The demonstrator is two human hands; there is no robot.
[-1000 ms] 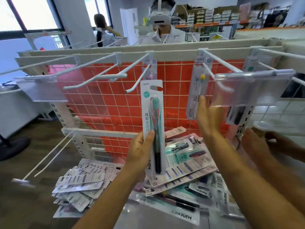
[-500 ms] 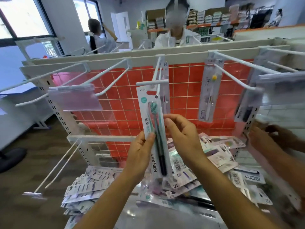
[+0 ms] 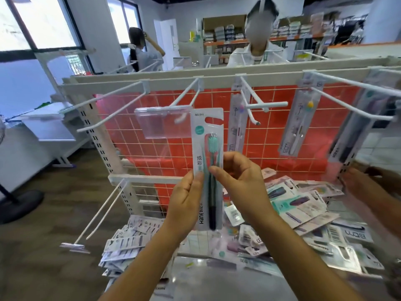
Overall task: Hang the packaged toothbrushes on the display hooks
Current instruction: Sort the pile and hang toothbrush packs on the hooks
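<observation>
**Packaged toothbrush (image 3: pixel 208 146), teal-bristled, held upright in both hands before the rack.**

The lower half is gripped by the left hand (image 3: pixel 186 198), with the thumb laid across the front. The right edge is pinched between thumb and fingers of the right hand (image 3: pixel 240 177). The hang slot at the top is on no hook and is seen just right of a clear label holder (image 3: pixel 160 124) carried on a white display hook (image 3: pixel 184 92). Hung packs (image 3: pixel 298 127) are seen further right against the red grid panel (image 3: pixel 130 131). A pile of packs (image 3: pixel 299 205) is spread below.
</observation>
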